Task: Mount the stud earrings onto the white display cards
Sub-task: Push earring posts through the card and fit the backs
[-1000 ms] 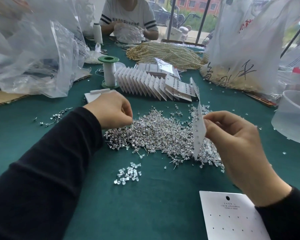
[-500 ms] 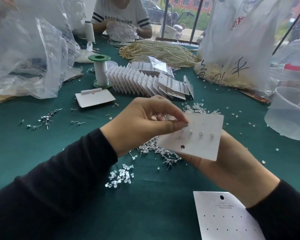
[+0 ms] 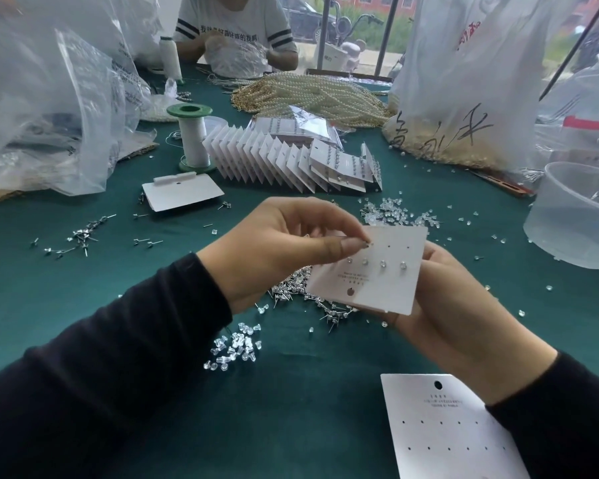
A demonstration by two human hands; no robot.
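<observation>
Green cloth covered the tabletop [image 3: 291,409]. Above it a white display card [image 3: 384,281] was held flat from beneath by the right hand [image 3: 464,316], whose fingers [image 3: 436,254] were curled behind the far edge. Four stud earrings [image 3: 374,264] were seated in one row. The left hand [image 3: 277,250] was pinched tight at the first hole of the next row, evidently on a stud [image 3: 370,243], though little of it showed.

The post would best be kept square to the card and pushed straight through, with support given directly behind the hole so that nothing was creased. Loose studs [image 3: 291,293] were heaped on the cloth beneath the hands.

Nothing could be made out inside a translucent tub [image 3: 574,219] at the right. A plastic bag [image 3: 464,81] beyond it was filled at the bottom with pale beads — the kind could not be told.
</observation>
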